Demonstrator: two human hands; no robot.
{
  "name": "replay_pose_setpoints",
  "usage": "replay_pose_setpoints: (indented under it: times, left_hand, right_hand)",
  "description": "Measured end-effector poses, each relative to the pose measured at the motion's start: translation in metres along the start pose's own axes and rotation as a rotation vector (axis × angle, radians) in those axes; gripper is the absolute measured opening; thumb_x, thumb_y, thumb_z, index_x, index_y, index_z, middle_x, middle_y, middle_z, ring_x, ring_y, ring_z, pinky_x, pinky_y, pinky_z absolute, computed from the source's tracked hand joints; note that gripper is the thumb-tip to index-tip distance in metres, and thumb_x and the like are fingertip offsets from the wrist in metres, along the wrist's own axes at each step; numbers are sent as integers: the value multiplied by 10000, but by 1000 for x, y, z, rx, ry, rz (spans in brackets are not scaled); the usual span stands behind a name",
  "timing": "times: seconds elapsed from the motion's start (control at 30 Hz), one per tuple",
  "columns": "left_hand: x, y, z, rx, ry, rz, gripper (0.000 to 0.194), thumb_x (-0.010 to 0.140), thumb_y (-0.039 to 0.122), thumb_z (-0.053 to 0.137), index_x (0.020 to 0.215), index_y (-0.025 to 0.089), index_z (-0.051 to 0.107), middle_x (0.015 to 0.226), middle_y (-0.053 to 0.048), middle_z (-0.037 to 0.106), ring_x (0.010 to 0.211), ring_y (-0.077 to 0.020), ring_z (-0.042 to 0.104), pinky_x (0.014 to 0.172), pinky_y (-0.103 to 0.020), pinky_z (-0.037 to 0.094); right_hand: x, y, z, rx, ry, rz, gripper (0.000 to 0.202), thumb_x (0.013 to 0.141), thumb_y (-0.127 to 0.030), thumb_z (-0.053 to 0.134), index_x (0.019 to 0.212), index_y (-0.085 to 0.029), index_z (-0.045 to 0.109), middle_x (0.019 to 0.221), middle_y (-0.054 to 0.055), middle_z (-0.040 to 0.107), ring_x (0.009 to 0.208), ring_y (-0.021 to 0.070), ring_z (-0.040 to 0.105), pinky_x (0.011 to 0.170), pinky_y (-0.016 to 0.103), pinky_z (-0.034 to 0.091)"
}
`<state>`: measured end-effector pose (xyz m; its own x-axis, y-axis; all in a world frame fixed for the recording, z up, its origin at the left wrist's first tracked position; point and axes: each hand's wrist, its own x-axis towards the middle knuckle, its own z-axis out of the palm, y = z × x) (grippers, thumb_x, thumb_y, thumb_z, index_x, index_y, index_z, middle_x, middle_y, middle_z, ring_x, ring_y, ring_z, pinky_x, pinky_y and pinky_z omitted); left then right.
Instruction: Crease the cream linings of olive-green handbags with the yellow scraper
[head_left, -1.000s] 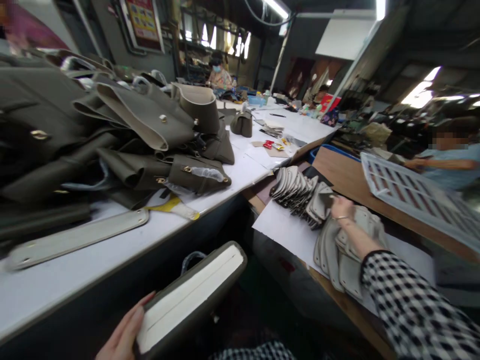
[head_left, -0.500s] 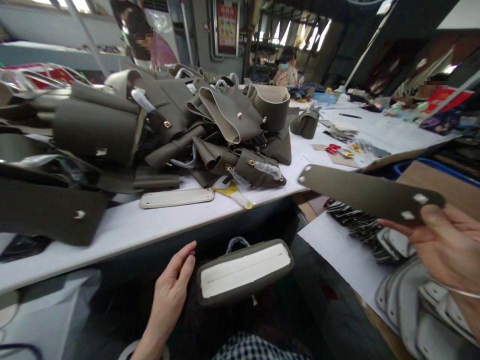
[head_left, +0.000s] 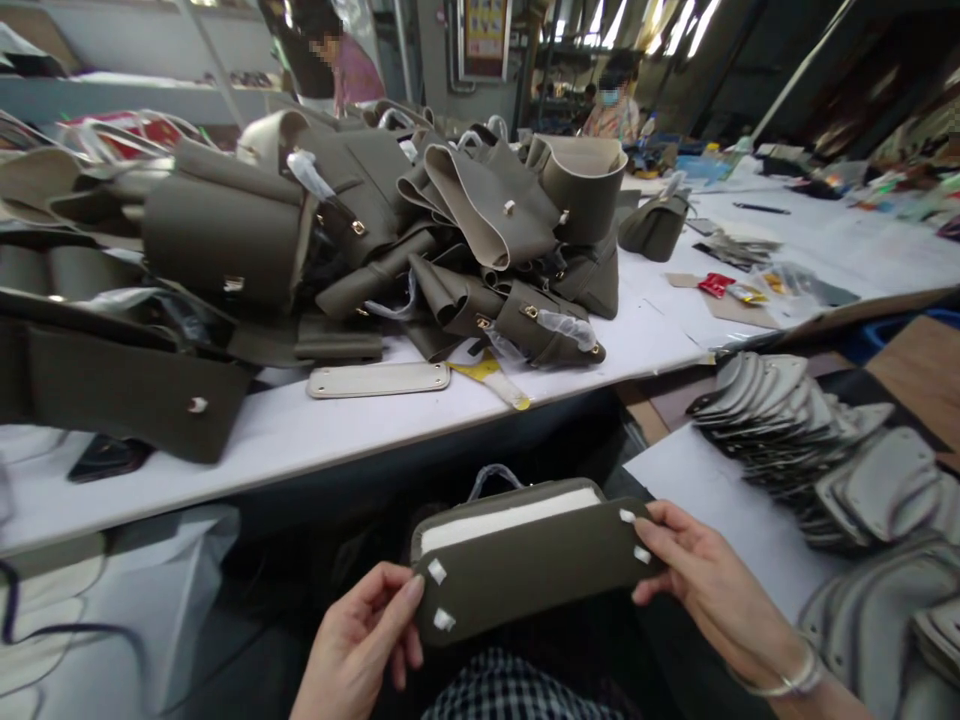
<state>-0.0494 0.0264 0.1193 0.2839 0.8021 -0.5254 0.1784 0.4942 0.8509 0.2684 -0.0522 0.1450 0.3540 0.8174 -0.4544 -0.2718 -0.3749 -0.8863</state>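
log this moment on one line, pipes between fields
left hand: grips one end of dark panel | right hand: grips other end | bag: white face partly covered by panel | stacked pieces: at right

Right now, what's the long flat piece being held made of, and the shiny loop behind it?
The long flat piece looks like leather or imitation leather: smooth, dull, dark olive-grey. The shiny loop seems wrapped in clear plastic film, given its glassy glints; what's underneath, I can't tell.
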Motion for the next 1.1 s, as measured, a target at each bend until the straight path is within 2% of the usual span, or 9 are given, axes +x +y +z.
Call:
replay_pose_setpoints:
  times: [0.1, 0.2, 0.27, 0.37, 0.57, 0.83, 1.1]
  left_hand:
    - [5, -1, 3, 39, 41, -3, 519, 716, 688, 668, 700, 173, 606, 441, 18, 513, 389, -87, 406, 395, -188, 295]
    - [12, 3, 5, 58, 129, 65, 518, 698, 678, 689, 655, 170, 598, 454, 45, 444, 422, -73, 352, 418, -191, 254]
    - [17, 4, 4, 57, 164, 100, 502, 703, 651, 703, 647, 165, 594, 512, 41, 450, 474, -78, 357, 449, -196, 273]
    - [23, -1, -1, 58, 173, 106, 475, 738, 613, 696, 660, 157, 590, 593, 14, 502, 562, -104, 412, 512, -206, 325]
    - [33, -10, -6, 43, 169, 58, 472, 757, 603, 687, 674, 150, 584, 597, 13, 505, 569, -103, 401, 521, -212, 312]
    - [36, -9, -4, 26, 164, 22, 467, 752, 599, 697, 693, 146, 596, 605, 12, 518, 573, -98, 405, 522, -206, 313]
    - [38, -9, -4, 22, 174, -17, 516, 715, 643, 702, 665, 146, 575, 575, 33, 467, 539, -78, 336, 481, -197, 250]
  right_hand:
    - [16, 10, -3, -133, 82, -24, 409, 663, -546, 826, 776, -176, 695, 759, 29, 590, 609, 144, 506, 376, 222, 480]
    - [30, 15, -3, -232, 189, -34, 469, 593, -582, 843, 712, -159, 680, 667, 6, 558, 485, 84, 406, 335, 181, 332]
    - [37, 17, -1, -261, 248, -13, 496, 542, -600, 852, 651, -160, 649, 581, -17, 509, 440, 64, 344, 341, 178, 258]
    - [46, 19, 2, -279, 272, 32, 527, 495, -626, 850, 620, -163, 629, 549, -23, 485, 447, 65, 322, 362, 176, 217]
    - [56, 27, 2, -268, 275, 82, 538, 493, -615, 865, 620, -159, 610, 593, -22, 500, 487, 62, 340, 381, 158, 247]
    - [58, 27, 1, -203, 254, 97, 518, 493, -587, 883, 583, -155, 611, 588, -14, 498, 491, 77, 382, 353, 164, 305]
    - [56, 23, 3, -151, 245, 149, 536, 462, -582, 901, 570, -157, 593, 571, -19, 499, 498, 84, 397, 356, 169, 345]
